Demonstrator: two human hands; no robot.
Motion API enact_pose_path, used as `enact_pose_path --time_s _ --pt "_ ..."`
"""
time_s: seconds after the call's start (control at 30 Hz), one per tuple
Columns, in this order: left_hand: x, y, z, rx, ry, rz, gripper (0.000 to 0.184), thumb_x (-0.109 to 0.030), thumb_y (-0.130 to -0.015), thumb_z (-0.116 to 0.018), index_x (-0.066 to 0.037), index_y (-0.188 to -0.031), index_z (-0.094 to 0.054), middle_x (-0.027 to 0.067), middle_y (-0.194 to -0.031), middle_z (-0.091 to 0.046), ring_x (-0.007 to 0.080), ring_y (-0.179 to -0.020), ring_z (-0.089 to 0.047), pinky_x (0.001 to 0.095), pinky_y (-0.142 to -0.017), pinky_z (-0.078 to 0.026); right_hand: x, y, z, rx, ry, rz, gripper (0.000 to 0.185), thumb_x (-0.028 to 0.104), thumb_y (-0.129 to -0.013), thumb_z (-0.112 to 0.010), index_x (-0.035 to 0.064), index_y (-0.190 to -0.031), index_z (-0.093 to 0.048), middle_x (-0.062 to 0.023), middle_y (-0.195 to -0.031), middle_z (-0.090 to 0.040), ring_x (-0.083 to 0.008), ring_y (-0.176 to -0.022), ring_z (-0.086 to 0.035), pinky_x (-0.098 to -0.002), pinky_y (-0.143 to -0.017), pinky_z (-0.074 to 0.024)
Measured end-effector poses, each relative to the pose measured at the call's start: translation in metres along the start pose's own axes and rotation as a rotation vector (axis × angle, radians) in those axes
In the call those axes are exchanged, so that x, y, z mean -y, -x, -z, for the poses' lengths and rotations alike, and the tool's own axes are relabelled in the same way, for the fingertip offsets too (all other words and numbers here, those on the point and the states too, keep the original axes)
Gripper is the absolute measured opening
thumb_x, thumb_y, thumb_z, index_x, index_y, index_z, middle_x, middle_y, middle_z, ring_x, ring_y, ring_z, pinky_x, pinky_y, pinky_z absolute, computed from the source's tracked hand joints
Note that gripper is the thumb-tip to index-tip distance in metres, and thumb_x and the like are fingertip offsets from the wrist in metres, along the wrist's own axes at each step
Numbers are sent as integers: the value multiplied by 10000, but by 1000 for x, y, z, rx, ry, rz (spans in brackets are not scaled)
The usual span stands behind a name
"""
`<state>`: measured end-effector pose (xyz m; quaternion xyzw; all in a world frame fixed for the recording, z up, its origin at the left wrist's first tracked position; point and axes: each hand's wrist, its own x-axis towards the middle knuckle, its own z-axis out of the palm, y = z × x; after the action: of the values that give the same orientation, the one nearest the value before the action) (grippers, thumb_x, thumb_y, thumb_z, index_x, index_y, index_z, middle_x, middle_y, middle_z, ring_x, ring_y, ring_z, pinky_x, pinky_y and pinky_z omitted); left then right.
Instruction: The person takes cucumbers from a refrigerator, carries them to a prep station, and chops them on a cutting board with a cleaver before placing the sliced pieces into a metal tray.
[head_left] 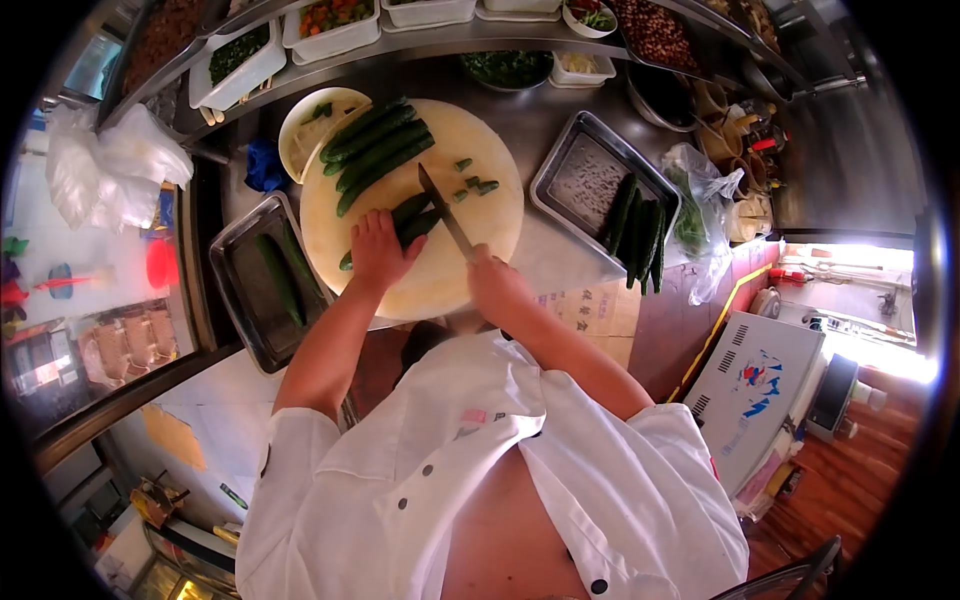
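On a round cutting board (480, 245), my left hand (380, 250) presses down over some cucumbers (410, 210), its fingers laid across them. My right hand (495, 285) grips the handle of a kitchen knife (447, 215). The blade points away from me and lies at the right ends of the held cucumbers. Beyond my left hand, several more cucumbers (375, 150) rest side by side at the board's upper left. Short cut-off cucumber ends (472, 184) are scattered to the right of the blade.
A metal tray (570, 150) with several cucumbers stands right of the board. Another metal tray (235, 290) with cucumbers is at left. A white bowl (292, 140) touches the board's upper left. Containers of chopped food (335, 18) line the shelf above. A plastic bag (710, 270) lies at right.
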<state>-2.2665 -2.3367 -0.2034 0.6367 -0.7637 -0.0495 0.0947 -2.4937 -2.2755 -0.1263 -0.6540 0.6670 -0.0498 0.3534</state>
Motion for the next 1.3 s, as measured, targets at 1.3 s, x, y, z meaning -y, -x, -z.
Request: enact_pose_path --time_s 1.3 --pt "38 -83 9 -175 -109 -242 809 -299 -762 -851 -17 -1427 -488 182 -1297 -518 371 -1211 -502 485 -1007 -437 -27 -15 -25 -25 -22 -12 217 220 -1047 -482 26 -1143 -459 -277 -888 -700 -486 -821 -697 -587 -739 -563"
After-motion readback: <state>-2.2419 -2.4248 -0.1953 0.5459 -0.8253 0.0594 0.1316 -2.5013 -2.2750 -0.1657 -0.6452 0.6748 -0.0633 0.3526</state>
